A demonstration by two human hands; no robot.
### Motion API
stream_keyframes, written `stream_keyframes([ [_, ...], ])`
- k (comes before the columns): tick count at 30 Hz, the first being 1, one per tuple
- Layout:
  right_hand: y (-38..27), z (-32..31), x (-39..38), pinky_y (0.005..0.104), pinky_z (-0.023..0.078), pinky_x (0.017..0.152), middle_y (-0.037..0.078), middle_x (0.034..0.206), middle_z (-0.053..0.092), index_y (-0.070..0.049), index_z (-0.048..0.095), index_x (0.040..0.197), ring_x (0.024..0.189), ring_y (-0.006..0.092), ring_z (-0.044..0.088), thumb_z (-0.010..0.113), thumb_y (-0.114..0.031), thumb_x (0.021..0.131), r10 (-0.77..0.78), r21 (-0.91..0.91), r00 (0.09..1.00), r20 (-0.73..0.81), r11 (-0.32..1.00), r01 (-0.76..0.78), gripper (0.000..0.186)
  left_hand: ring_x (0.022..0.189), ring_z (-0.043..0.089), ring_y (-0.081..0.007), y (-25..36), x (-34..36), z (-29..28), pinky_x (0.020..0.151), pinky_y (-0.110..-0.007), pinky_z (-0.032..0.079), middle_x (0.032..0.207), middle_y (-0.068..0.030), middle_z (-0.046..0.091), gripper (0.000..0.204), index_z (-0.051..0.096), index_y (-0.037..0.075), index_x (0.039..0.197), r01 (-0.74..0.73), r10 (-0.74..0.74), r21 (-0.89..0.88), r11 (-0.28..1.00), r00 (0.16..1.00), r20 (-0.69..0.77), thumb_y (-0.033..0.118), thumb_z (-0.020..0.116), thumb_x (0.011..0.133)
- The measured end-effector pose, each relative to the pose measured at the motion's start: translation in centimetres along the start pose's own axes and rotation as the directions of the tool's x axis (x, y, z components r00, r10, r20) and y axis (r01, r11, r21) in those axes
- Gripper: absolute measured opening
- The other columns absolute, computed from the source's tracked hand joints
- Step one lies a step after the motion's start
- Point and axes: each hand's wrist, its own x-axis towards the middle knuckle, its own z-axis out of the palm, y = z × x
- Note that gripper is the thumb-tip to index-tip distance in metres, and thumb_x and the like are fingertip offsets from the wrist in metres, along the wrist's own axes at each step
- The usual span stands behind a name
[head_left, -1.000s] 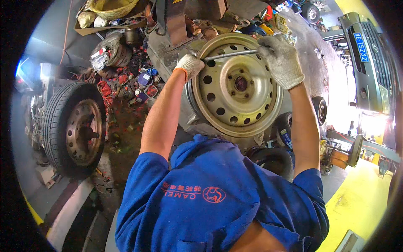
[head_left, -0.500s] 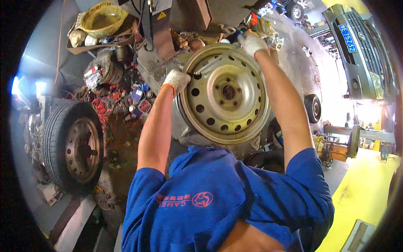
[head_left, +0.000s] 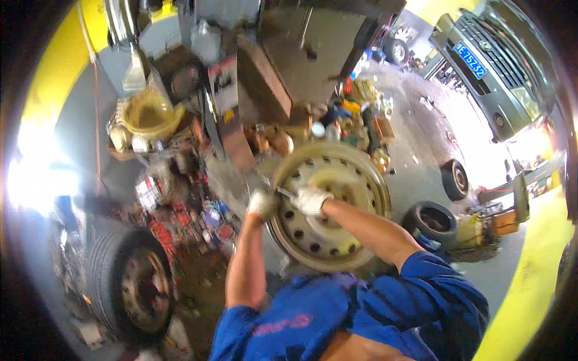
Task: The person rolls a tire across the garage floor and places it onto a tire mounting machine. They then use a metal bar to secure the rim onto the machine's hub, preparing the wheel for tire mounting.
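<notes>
A bare, pale-gold steel wheel rim [head_left: 319,256] with a ring of round holes lies face up in front of me, without a tyre. My left hand [head_left: 263,204], in a white knit glove, is closed at its left edge. My right hand [head_left: 312,201], gloved the same way, reaches across the face of the rim toward the left. From its fingertips a short grey metal piece [head_left: 286,192] points to the left edge. Its kind cannot be made out through the blur. Beneath the right hand and forearm, part of the rim's centre is hidden.
A tyred wheel [head_left: 135,286] stands at the left. Another tyre [head_left: 432,222] lies to the right, and a smaller wheel [head_left: 455,179] stands beyond it. Small clutter and a yellow basin [head_left: 150,123] are at the far left. A dark vehicle [head_left: 481,72] is at the far right.
My right hand has left the rim's far right edge and come in over its face, toward the left hand. The whole view has shifted, with the rim now lower in the picture.
</notes>
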Motion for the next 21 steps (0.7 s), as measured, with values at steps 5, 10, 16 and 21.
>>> stream_keyframes([
  [5, 3.4, 1.6, 10.5, 0.0489, 0.049, 0.092, 0.021, 0.117, 0.066, -0.012, 0.065, 0.123, 0.105, 0.039, 0.064, 0.056, -0.028, 0.092, -0.276, -0.153, 0.941, -0.194, 0.956, 0.248, 0.036, 0.122, 0.057, -0.036, -0.7, 1.8, 2.4, 0.1, -0.039, 0.046, 0.14, -0.025, 0.053, 0.056, 0.041, 0.007, 0.149, -0.464, 0.519, 0.378, 0.801, 0.853, -0.053, 0.021, 0.051, 0.096],
  [10, 1.3, 0.3, 8.5, 0.0363, 0.051, 0.061, 0.005, 0.078, 0.064, -0.007, 0.063, 0.127, 0.068, 0.0137, 0.06, 0.067, -0.024, 0.088, -0.063, 0.369, 0.996, 0.063, 0.929, 0.036, 0.042, 0.103, 0.065, -0.0317, -4.1, 1.7, 1.0, 0.087, -0.038, 0.051, 0.113, -0.0179, 0.07, 0.041, 0.063, 0.005, 0.128, -0.014, 0.021, -0.219, 0.976, 0.999, 0.028, 0.018, 0.065, 0.09],
  [16, 4.2, 5.5, 7.5, 0.0369, 0.047, 0.095, 0.016, 0.118, 0.066, -0.002, 0.058, 0.13, 0.109, 0.0257, 0.061, 0.066, -0.025, 0.092, -0.119, 0.656, 0.993, -0.008, 0.749, 0.095, 0.045, 0.108, 0.064, -0.0224, 2.8, -1.5, -1.3, 0.091, -0.037, 0.049, 0.117, -0.0169, 0.069, 0.04, 0.061, 0.003, 0.131, -0.093, 0.07, 0.059, 0.994, 0.95, 0.305, 0.015, 0.06, 0.093],
  [21, 3.7, 1.9, 5.7, 0.0321, 0.04, 0.045, 0.005, 0.067, 0.059, -0.007, 0.063, 0.12, 0.051, 0.015, 0.053, 0.078, -0.032, 0.081, -0.182, 0.74, 0.969, 0.17, 0.672, -0.003, 0.049, 0.082, 0.063, -0.0204, 1.3, 0.0, -2.5, 0.077, -0.038, 0.051, 0.098, -0.0127, 0.072, 0.034, 0.063, 0.002, 0.122, -0.245, 0.169, 0.137, 0.96, 0.894, 0.415, 0.02, 0.06, 0.094],
])
